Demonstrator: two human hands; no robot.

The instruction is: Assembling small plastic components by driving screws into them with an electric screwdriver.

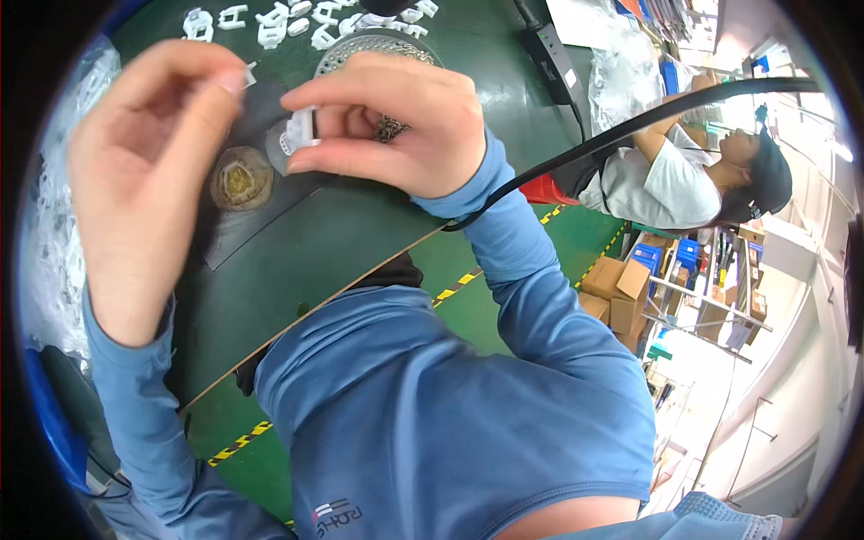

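My right hand (409, 121) pinches a small white plastic part (301, 130) between thumb and index finger. Just left of it, my left hand (148, 148) is raised with thumb and index tip drawn together; it is slightly blurred, and I cannot make out what is in the pinch. Below the hands, a round shallow dish with a yellowish middle (239, 179) rests on a dark sheet (261, 220). Partly behind my right hand stands a perforated metal dish (335, 61). Small metal pieces (392, 130) show between that hand's fingers, apparently beyond them.
Several white plastic parts (272, 31) lie along the table's far side. A black power strip (551, 67) and clear plastic bags (621, 85) are at the far right, more plastic (56, 234) at left. A black cable (585, 148) crosses over my right forearm. A co-worker (670, 184) sits right.
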